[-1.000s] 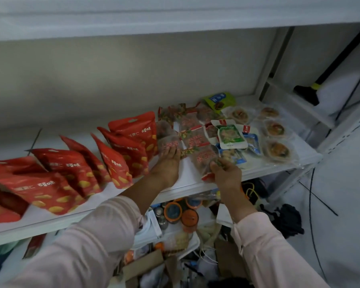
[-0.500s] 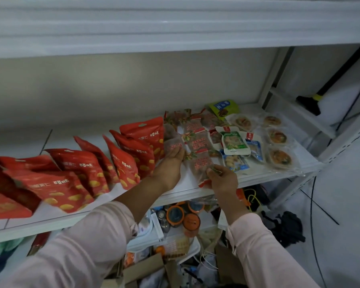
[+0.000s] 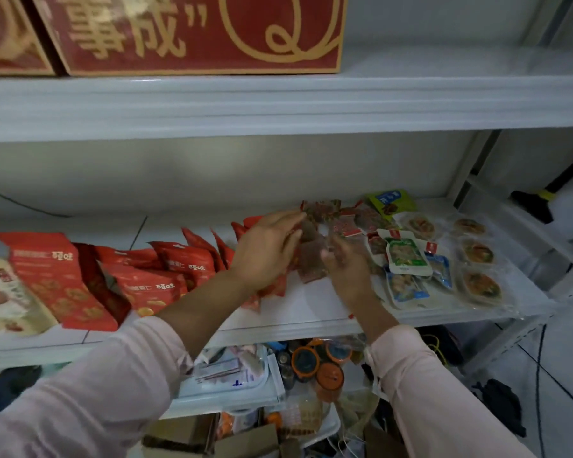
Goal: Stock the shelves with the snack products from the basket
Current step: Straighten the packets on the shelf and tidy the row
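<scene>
Left hand (image 3: 265,252): we see fingers straight, over the snack packets (image 3: 311,264);
Right hand (image 3: 348,266): blurred; we cannot tell its grip;
Place: packets lie on the shelf (image 3: 311,309), beside red bags (image 3: 179,269)

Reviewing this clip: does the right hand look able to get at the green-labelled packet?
Probably yes: the green-labelled packet lies uncovered on top, just beside the right hand, with nothing standing between them.

A small shop or stockroom is showing here: white metal shelves (image 3: 278,328) are carrying rows of matching red snack bags (image 3: 182,262), sealed packets (image 3: 407,257) are lying grouped, and red boxes (image 3: 196,34) are sitting above.
</scene>
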